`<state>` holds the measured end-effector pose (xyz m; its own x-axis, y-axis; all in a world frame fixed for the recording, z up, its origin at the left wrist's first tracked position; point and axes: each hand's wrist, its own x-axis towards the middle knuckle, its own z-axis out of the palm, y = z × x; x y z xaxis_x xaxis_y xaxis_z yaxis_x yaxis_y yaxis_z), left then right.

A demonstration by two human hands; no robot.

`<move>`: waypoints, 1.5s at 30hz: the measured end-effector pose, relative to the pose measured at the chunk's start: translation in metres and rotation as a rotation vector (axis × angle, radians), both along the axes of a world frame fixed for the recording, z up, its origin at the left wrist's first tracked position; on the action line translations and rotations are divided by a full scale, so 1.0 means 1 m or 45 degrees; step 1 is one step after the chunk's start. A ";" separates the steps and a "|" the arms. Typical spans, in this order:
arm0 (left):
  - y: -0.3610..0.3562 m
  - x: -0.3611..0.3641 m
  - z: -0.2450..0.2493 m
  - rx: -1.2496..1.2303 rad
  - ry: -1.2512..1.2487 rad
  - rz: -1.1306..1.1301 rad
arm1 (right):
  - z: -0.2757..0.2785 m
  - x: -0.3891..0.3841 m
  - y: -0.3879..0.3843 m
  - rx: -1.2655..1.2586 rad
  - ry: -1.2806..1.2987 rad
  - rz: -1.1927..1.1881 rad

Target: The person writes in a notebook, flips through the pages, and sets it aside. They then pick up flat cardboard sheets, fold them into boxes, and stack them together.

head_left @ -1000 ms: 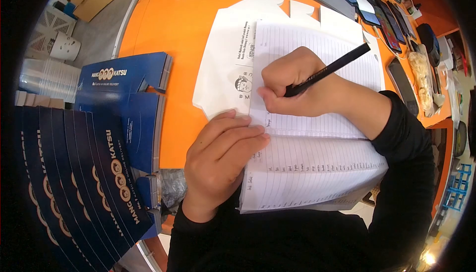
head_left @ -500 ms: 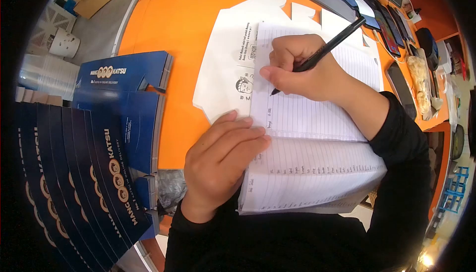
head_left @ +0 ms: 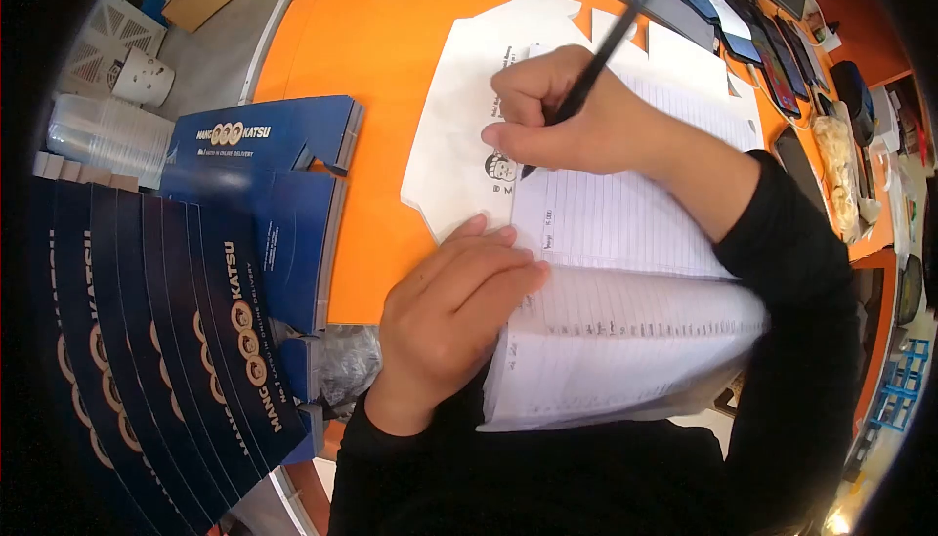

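Observation:
A black pen (head_left: 592, 69) is pinched in my right hand (head_left: 581, 121), its tip low over the left edge of the upper page. The lined notebook (head_left: 625, 228) lies spread on the orange table, with handwriting on both pages. Its lower page hangs over the table edge toward my body. My left hand (head_left: 449, 311) rests flat, fingers stretched out onto the notebook's left edge near the fold. Beneath the notebook is a white cut-out sheet (head_left: 464, 96) printed with a face and text, partly covered by my right hand and the book.
Folded dark blue cartons (head_left: 210, 341) stand in a row at the left, beside more blue boxes (head_left: 303, 209) at the edge of the orange table (head_left: 366, 145). Several phones (head_left: 772, 67) lie at the back right, near a clear-wrapped pale packet (head_left: 838, 174). Stacked plastic cups (head_left: 107, 135) are far left.
My right hand and the pen have shifted left and slightly up on the page, and the pen stands steeper. The whole view has moved slightly; my left hand stays on the notebook's edge.

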<state>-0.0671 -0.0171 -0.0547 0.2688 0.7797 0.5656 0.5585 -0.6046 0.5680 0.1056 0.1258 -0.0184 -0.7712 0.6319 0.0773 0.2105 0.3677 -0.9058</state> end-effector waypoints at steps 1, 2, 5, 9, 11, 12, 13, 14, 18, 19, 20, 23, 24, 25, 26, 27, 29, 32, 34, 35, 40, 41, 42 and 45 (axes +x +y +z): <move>0.000 0.000 -0.001 0.001 -0.007 0.006 | -0.006 0.000 0.001 0.147 0.041 0.006; 0.000 -0.001 -0.002 0.015 -0.007 0.011 | -0.010 0.000 0.002 0.291 0.084 0.016; 0.001 0.000 0.000 0.052 0.011 -0.003 | -0.014 0.001 0.004 0.402 0.081 0.067; 0.002 0.001 -0.001 0.099 0.029 -0.026 | -0.015 0.003 0.005 0.412 0.086 0.092; 0.002 0.000 -0.002 0.092 0.028 -0.028 | -0.015 0.003 0.003 0.416 0.084 0.088; 0.002 -0.001 -0.001 0.084 0.029 -0.032 | -0.014 0.002 0.003 0.419 0.085 0.086; 0.002 -0.002 -0.001 0.077 0.029 -0.035 | -0.014 0.001 0.002 0.445 0.077 0.088; 0.001 0.000 -0.002 0.068 0.019 -0.010 | -0.013 0.001 0.001 0.471 0.070 0.091; 0.000 0.003 -0.001 0.043 0.020 0.029 | -0.016 0.001 0.002 0.507 0.115 0.096; 0.001 0.003 -0.001 0.043 0.031 0.026 | -0.016 0.001 0.002 0.510 0.119 0.099; 0.001 0.002 -0.002 0.048 0.039 0.007 | -0.016 0.001 0.002 0.514 0.125 0.103; 0.001 -0.002 -0.002 0.064 0.060 -0.027 | -0.015 0.001 0.002 0.494 0.114 0.069; 0.001 -0.002 -0.002 0.067 0.064 -0.027 | -0.015 0.002 0.002 0.482 0.105 0.050; 0.001 -0.002 -0.002 0.070 0.068 -0.028 | -0.015 0.001 0.002 0.486 0.098 0.061; 0.001 -0.002 -0.002 0.069 0.068 -0.029 | -0.015 0.001 0.002 0.490 0.091 0.072; 0.001 -0.003 -0.001 0.067 0.069 -0.030 | -0.015 0.001 0.002 0.494 0.084 0.083; 0.000 -0.003 0.000 0.060 0.071 -0.029 | -0.014 0.001 0.003 0.504 0.083 0.080; 0.000 -0.002 0.001 0.046 0.077 -0.029 | -0.014 0.001 0.002 0.489 0.098 0.077; 0.000 -0.003 0.001 0.032 0.082 -0.040 | -0.015 0.001 0.002 0.460 0.120 0.064; 0.000 -0.003 0.001 0.036 0.082 -0.033 | -0.016 0.002 0.003 0.441 0.135 0.052; 0.000 -0.002 0.001 0.048 0.089 -0.020 | -0.012 0.004 0.004 0.418 0.099 0.122; 0.000 -0.002 0.001 0.047 0.086 -0.019 | -0.012 0.004 0.004 0.409 0.108 0.121; 0.000 -0.002 0.001 0.046 0.082 -0.019 | -0.013 0.004 0.004 0.400 0.116 0.119; 0.000 -0.002 0.001 0.050 0.074 -0.019 | -0.012 0.003 0.003 0.398 0.117 0.111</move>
